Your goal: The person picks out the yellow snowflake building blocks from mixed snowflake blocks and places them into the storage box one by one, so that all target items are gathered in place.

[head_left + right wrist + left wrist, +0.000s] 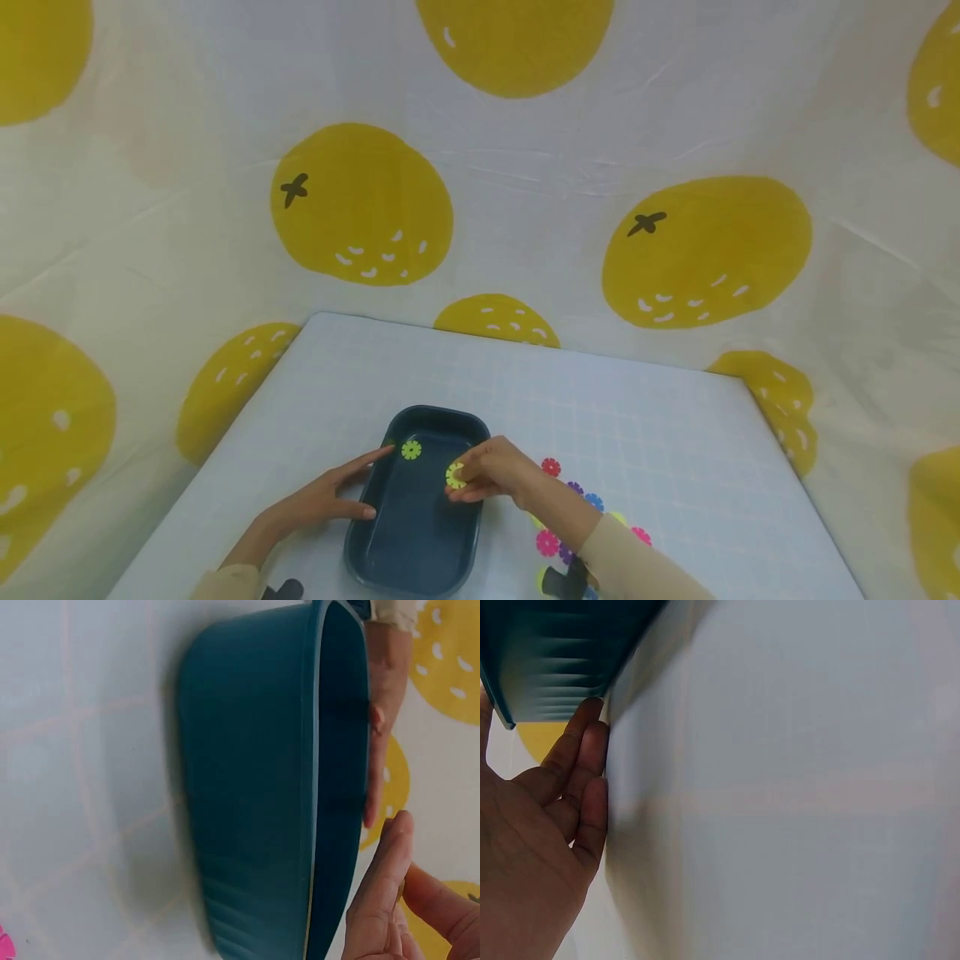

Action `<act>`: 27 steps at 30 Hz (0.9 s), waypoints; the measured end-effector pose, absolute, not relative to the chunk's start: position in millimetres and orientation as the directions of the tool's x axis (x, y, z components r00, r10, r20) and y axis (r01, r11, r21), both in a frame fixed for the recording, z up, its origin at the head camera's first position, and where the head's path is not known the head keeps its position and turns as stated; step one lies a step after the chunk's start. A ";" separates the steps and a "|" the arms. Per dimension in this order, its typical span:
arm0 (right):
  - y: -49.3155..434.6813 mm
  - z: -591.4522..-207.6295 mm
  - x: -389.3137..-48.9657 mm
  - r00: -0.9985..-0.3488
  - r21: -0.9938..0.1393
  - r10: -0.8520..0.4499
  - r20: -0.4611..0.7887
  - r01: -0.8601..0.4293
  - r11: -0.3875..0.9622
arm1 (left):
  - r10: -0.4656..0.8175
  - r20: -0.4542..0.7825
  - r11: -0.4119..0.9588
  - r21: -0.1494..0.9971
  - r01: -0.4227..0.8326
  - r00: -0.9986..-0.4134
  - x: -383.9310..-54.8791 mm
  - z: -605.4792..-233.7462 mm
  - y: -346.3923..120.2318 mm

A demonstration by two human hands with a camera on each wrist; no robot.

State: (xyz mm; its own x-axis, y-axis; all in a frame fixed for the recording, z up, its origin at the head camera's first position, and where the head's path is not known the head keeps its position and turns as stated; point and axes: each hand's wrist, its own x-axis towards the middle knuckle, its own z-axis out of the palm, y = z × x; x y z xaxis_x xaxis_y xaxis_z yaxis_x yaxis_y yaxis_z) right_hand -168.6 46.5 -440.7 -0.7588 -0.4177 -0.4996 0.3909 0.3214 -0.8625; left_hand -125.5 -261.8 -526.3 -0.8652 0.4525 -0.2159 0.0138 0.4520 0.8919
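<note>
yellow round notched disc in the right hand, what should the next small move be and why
Probably lower and release the yellow round notched disc into the dark blue rectangular tray: the right hand pinches it above the tray, where a yellow-green notched disc lies, with the left hand at the rim.

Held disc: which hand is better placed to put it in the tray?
Probably the right hand: it pinches the disc above the tray, while the left hand touches the tray's side.
</note>
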 end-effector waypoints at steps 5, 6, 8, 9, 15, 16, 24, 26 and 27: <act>41.9 -438.5 -172.0 -0.760 -0.871 -0.434 -0.484 0.368 0.326 | 0.467 -0.206 0.434 0.901 0.020 -0.860 -125.7 -526.0 -262.2; 40.8 -437.9 -172.7 -0.761 -0.872 -0.435 -0.481 0.363 0.329 | 0.469 -0.205 0.433 0.901 0.021 -0.859 -125.8 -526.0 -262.2; 38.1 -436.2 -173.8 -0.765 -0.875 -0.437 -0.473 0.351 0.333 | 0.472 -0.203 0.431 0.902 0.024 -0.858 -125.8 -525.7 -262.1; 36.6 -435.0 -174.4 -0.766 -0.876 -0.439 -0.470 0.347 0.335 | 0.473 -0.203 0.430 0.903 0.023 -0.857 -125.8 -525.4 -262.1; 30.1 -433.8 -180.0 -0.757 -0.878 -0.458 -0.466 0.331 0.346 | 0.471 -0.212 0.433 0.901 0.015 -0.856 -125.5 -527.0 -262.1; 29.5 -434.6 -181.4 -0.754 -0.877 -0.461 -0.468 0.330 0.350 | 0.470 -0.212 0.434 0.901 0.015 -0.857 -125.5 -527.7 -262.2; 27.2 -436.7 -192.1 -0.718 -0.866 -0.492 -0.492 0.341 0.366 | 0.465 -0.203 0.439 0.898 0.025 -0.862 -125.2 -523.8 -261.9; 26.2 -436.1 -193.5 -0.711 -0.864 -0.500 -0.495 0.340 0.371 | 0.466 -0.199 0.439 0.898 0.030 -0.862 -124.8 -521.2 -261.4; 25.5 -435.7 -194.1 -0.707 -0.864 -0.504 -0.496 0.339 0.373 | 0.466 -0.196 0.439 0.898 0.033 -0.862 -124.7 -519.9 -261.2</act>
